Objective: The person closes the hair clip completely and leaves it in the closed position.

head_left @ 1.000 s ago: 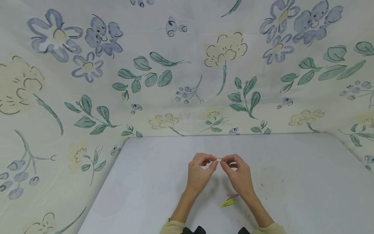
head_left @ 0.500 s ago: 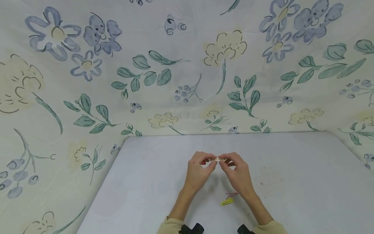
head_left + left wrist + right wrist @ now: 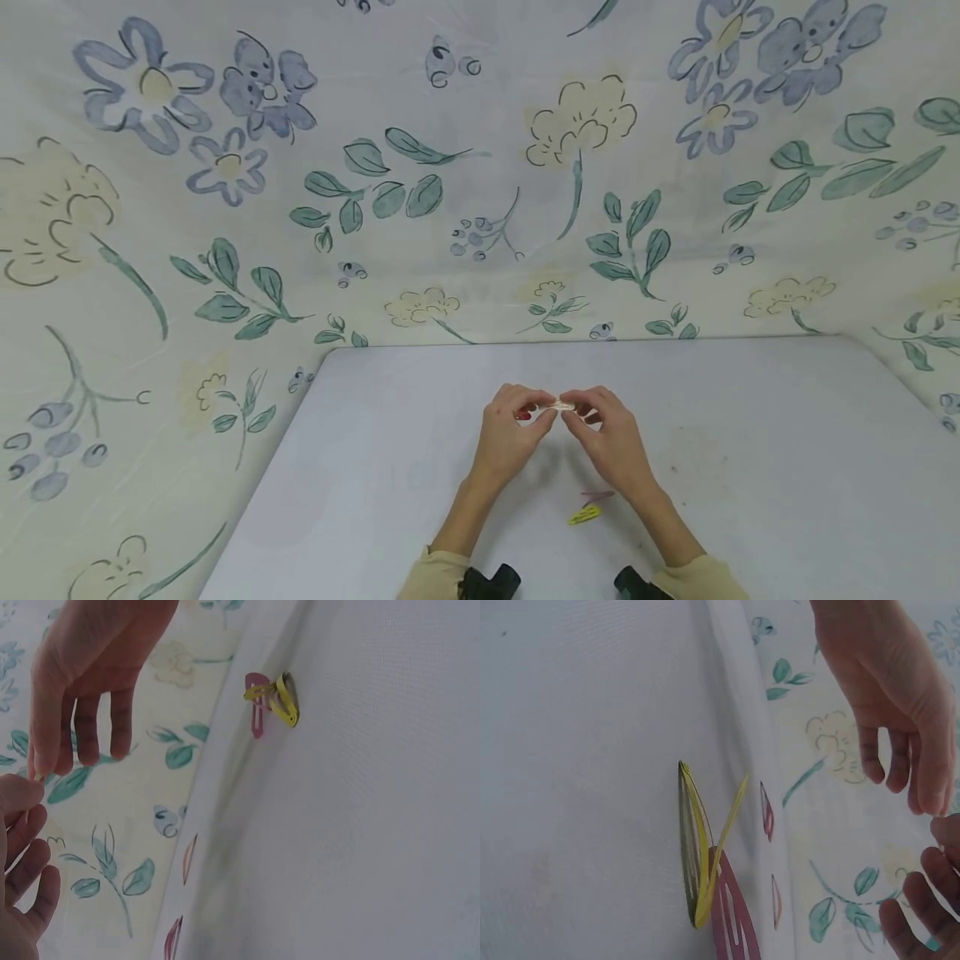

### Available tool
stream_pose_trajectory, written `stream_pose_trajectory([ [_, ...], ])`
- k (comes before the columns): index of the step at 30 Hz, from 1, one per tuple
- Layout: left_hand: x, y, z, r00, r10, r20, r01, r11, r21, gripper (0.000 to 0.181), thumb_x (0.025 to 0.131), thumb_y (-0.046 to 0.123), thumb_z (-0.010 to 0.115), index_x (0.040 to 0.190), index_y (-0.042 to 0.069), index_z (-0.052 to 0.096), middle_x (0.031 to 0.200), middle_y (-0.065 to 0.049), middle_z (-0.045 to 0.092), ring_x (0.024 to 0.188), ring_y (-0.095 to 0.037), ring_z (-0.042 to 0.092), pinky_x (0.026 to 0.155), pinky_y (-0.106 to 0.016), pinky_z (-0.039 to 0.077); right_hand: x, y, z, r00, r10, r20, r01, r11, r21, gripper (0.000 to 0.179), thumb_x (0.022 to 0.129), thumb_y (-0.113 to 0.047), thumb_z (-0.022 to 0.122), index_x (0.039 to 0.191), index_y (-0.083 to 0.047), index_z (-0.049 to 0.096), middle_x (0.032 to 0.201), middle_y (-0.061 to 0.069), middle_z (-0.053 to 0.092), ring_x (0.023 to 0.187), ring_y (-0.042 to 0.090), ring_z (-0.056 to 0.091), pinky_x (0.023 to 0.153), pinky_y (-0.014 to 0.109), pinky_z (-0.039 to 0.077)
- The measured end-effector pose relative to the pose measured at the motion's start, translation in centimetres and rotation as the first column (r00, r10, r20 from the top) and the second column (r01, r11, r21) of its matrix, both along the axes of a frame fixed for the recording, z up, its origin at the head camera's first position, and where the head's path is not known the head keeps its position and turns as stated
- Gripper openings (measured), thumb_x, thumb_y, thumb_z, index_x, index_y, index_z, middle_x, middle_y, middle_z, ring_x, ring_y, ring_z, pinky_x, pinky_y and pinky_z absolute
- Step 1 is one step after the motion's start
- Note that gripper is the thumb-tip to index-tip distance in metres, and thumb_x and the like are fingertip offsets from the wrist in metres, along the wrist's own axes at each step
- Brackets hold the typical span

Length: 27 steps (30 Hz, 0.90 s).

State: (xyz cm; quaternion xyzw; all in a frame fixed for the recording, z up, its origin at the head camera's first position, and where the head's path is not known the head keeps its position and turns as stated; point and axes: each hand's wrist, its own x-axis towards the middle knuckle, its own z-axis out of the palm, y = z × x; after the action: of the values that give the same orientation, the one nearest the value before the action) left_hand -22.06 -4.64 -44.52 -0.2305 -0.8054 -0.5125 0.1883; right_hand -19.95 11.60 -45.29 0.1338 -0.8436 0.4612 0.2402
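In the head view my left hand and right hand meet above the table and pinch a small, slim, cream-coloured hair clip between thumbs and fingertips. Most of the clip is covered by the fingers. The left wrist view has the right hand at the top and the left hand below it. A yellow snap hair clip, bent open, lies across a pink slotted hair clip on the table, between the forearms.
Farther back on the white table lie a dark red clip and a pale orange clip, partly screened by the hands in the head view. Flower-patterned cloth rises behind the table.
The pale clip looked like a short block one second ago; now more of its length shows between the fingertips. Both hands keep their pinch and barely shift.
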Motion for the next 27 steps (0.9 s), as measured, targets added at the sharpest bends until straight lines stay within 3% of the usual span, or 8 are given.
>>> stream_pose_trajectory([
  [5, -0.7, -0.1, 0.3, 1.000, -0.001, -0.026, 0.000, 0.999, -0.043, 0.012, 0.085, 0.009, 0.077, 0.096, 0.007, 0.074, 0.089, -0.006, 0.067, 0.086, -0.026, 0.061, 0.070, -0.039, 0.058, -0.6, 0.3, 0.8, 1.000, 0.018, 0.022, -0.018, 1.000, 0.005, 0.019, 0.087, -0.006, 0.074, 0.106, -0.007, 0.070, 0.091, 0.002, 0.063, 0.084, 0.014, 0.059, 0.074, 0.027, 0.055],
  [10, -1.5, -0.3, 0.6, 0.998, 0.005, -0.069, -0.015, 0.989, -0.147, 0.011, 0.086, 0.010, 0.075, 0.097, 0.007, 0.074, 0.088, -0.002, 0.068, 0.086, -0.018, 0.058, 0.070, -0.035, 0.057, -1.2, 0.7, 1.3, 0.999, 0.010, 0.049, -0.014, 0.996, 0.089, 0.019, 0.088, -0.010, 0.074, 0.106, -0.007, 0.070, 0.092, 0.003, 0.064, 0.085, 0.016, 0.059, 0.075, 0.032, 0.056],
  [19, -2.8, -0.3, 1.0, 0.995, 0.020, -0.101, -0.051, 0.948, -0.315, 0.009, 0.087, 0.013, 0.073, 0.096, 0.008, 0.074, 0.086, -0.002, 0.069, 0.086, -0.018, 0.057, 0.073, -0.029, 0.053, -3.0, 1.4, 1.3, 0.998, -0.001, 0.060, -0.014, 0.968, 0.252, 0.018, 0.087, -0.011, 0.074, 0.104, -0.006, 0.071, 0.090, 0.003, 0.063, 0.085, 0.019, 0.057, 0.077, 0.037, 0.054],
  [27, -4.1, 0.0, 0.1, 0.999, 0.016, -0.049, -0.033, 0.926, -0.376, 0.009, 0.087, 0.013, 0.072, 0.095, 0.009, 0.074, 0.087, -0.001, 0.070, 0.086, -0.019, 0.058, 0.075, -0.028, 0.048, -4.0, 1.8, 0.7, 0.993, -0.001, 0.114, -0.036, 0.946, 0.321, 0.019, 0.088, -0.013, 0.074, 0.105, -0.005, 0.070, 0.092, 0.005, 0.064, 0.087, 0.022, 0.058, 0.077, 0.038, 0.053],
])
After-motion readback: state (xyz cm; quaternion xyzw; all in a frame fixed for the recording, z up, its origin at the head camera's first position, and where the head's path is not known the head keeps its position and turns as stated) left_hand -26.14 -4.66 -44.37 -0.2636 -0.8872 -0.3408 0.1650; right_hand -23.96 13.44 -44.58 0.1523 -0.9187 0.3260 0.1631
